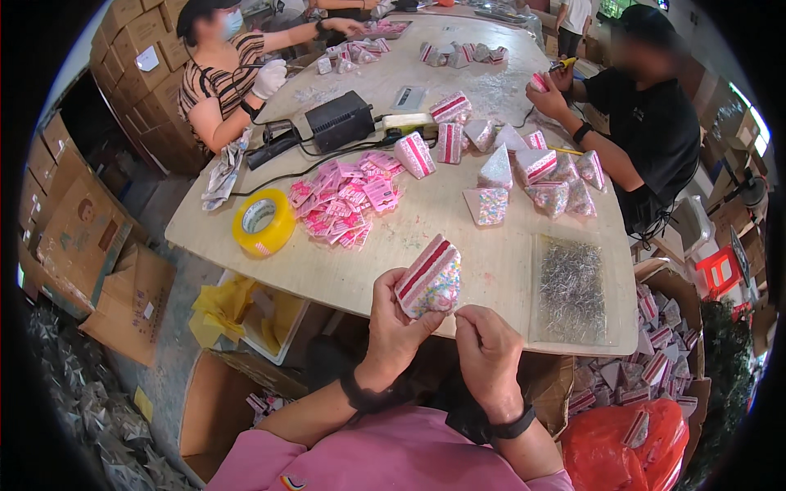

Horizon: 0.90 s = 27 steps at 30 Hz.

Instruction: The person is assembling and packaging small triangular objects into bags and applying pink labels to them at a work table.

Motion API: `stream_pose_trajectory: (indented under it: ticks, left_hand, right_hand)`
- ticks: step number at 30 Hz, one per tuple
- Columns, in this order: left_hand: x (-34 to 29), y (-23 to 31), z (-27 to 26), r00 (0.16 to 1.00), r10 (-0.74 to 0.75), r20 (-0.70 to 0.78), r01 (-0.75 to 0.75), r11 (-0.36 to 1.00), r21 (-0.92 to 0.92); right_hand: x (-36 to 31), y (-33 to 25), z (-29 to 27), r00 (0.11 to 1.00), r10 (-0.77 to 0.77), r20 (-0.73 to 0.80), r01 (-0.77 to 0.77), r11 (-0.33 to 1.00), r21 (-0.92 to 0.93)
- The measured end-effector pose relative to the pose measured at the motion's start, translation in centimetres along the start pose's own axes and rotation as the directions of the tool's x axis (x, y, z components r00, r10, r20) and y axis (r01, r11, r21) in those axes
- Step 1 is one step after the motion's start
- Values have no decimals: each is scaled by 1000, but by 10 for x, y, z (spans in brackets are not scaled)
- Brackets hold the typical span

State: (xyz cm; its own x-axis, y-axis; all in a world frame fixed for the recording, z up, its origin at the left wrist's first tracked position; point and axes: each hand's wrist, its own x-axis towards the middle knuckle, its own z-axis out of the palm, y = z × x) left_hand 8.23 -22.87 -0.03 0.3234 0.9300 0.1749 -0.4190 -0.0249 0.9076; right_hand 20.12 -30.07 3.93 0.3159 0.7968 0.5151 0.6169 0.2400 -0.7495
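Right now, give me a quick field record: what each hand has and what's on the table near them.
left hand: holds a wedge-shaped cake-slice toy, pink and white striped side, sprinkled top
right hand: closed beside the wedge, fingertips close to it; contact unclear
table: tray of silvery pins, pile of pink tags, yellow tape roll

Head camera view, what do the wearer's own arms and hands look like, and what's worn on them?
Both hands are bare, no gloves. The left hand and right hand each have a dark band at the wrist. The forearms are uncovered, and short pink sleeves show at the lower edge.
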Motion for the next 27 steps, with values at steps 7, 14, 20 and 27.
stream_pose_trajectory:
  ticks: [7, 14, 20, 27]
  left_hand:
    - [0, -2, -2, 997, 75, -6, -74, 993, 89]
    - [1, 3, -6, 997, 43, 59, -47, 997, 63]
    - [5, 5, -8, 952, -257, 164, 298, 899, -320]
    - [8, 4, -5, 941, -269, 204, 329, 865, -379]
  right_hand:
    - [0, 3, 4, 1000, -26, 0, 26, 999, -22]
    - [-1, 1, 6, 997, -75, 30, 78, 992, -100]
    - [-1, 0, 11, 992, -123, 30, 123, 992, 4]
    - [-15, 4, 3, 951, 300, 69, -305, 883, 358]
